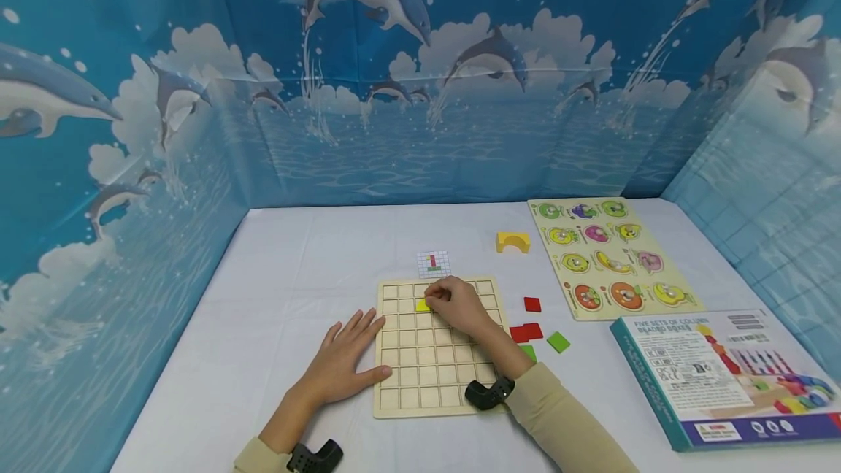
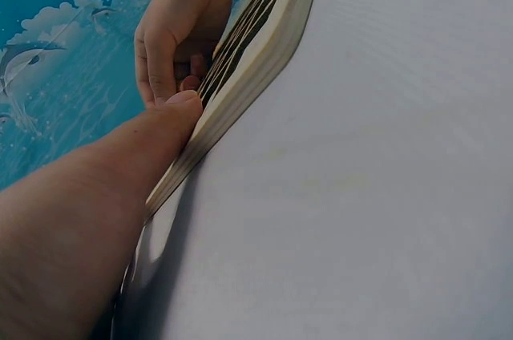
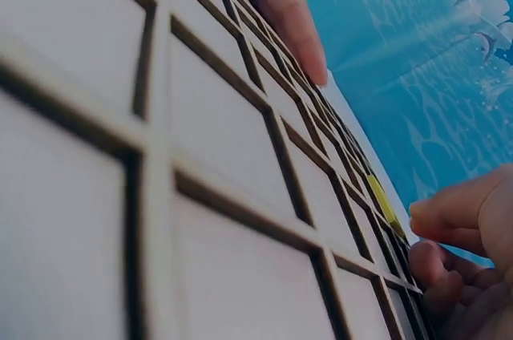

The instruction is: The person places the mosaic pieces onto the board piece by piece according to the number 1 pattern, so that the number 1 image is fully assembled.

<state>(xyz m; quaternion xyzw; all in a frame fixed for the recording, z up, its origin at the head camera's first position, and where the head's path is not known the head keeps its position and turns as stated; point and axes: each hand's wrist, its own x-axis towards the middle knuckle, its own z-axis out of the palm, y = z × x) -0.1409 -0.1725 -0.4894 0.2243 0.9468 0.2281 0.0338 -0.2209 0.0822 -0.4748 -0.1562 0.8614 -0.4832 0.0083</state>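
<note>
A wooden grid board (image 1: 420,376) lies on the white table. One yellow square tile (image 1: 423,305) sits in its upper part, also seen edge-on as a yellow strip (image 3: 385,204) in the right wrist view. My right hand (image 1: 458,306) is over the board with bent fingers, fingertips right at this tile; I cannot tell whether they pinch anything. Flat beside the board is my left hand (image 1: 344,362), fingers spread, its thumb (image 2: 172,127) resting on the board's left edge. Beyond the board lies a small pattern card (image 1: 434,263) with coloured squares on a grid.
Right of the board are red tiles (image 1: 532,304) and green tiles (image 1: 558,342), partly behind the right forearm. A yellow arch block (image 1: 512,242), a fruit puzzle board (image 1: 611,258) and a toy box (image 1: 716,378) lie farther right. Dolphin-print curtains (image 1: 420,137) enclose the table.
</note>
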